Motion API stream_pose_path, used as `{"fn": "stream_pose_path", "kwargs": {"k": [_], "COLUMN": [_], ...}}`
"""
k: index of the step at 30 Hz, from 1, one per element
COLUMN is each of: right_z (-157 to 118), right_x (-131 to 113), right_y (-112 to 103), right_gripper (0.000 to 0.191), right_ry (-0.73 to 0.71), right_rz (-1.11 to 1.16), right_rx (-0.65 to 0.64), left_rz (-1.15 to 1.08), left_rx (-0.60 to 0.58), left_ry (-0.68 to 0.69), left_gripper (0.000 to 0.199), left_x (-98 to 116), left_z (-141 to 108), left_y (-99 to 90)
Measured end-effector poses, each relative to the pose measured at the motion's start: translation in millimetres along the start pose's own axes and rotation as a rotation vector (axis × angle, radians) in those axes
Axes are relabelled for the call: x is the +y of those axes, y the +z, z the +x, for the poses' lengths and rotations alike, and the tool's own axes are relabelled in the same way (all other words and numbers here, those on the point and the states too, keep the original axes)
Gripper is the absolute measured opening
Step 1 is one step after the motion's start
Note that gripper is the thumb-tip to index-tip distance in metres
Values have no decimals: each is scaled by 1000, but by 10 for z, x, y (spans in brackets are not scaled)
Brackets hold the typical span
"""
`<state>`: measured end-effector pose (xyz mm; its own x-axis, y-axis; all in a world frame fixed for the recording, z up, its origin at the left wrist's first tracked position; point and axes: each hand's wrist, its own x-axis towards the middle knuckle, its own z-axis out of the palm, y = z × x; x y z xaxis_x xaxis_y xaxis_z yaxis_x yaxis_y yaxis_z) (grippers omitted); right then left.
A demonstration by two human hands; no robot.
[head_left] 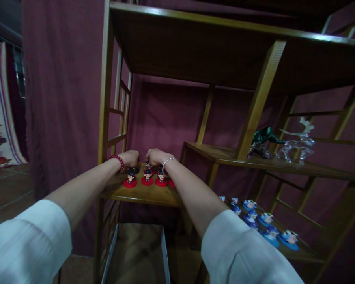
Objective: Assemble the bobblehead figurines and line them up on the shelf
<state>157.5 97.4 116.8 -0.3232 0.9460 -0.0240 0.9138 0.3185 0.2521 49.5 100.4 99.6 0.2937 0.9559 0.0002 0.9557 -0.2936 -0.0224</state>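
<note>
Both of my arms reach onto a wooden shelf. My left hand, below a red bead bracelet, is closed over a dark-topped figurine at the back left. My right hand, with a silver bangle at its wrist, has its fingers pressed round the top of a small figurine behind the front row. Nearer the shelf's edge stand figurines with black hair on red bases: one at the left, one in the middle and one at the right. My right forearm partly hides another red base.
Several blue-based figurines stand on a lower shelf at the right. A clear deer-like ornament and a dark green ornament stand on the middle shelf. Under my arms is an open box. A purple curtain hangs at the left.
</note>
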Motion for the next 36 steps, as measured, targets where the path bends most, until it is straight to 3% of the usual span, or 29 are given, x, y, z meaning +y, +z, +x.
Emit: {"fn": "stream_pose_path", "kwargs": {"k": [16, 25, 29, 36], "right_z": [26, 65, 53, -9], "right_x": [-55, -112, -101, -79], "right_y": [-8, -18, -19, -57], "right_gripper": [38, 36, 40, 49], "right_ry": [4, 11, 14, 8], "right_rz": [84, 36, 112, 159], "right_rx": [37, -31, -24, -7], "left_rz": [6, 17, 27, 36], "left_rx": [44, 54, 53, 85], "left_ry": [-16, -35, -30, -14], "left_gripper": [29, 43, 49, 42], "left_x": [-51, -134, -133, -89], "left_z": [34, 157, 201, 104], "left_y": [20, 54, -3, -170]}}
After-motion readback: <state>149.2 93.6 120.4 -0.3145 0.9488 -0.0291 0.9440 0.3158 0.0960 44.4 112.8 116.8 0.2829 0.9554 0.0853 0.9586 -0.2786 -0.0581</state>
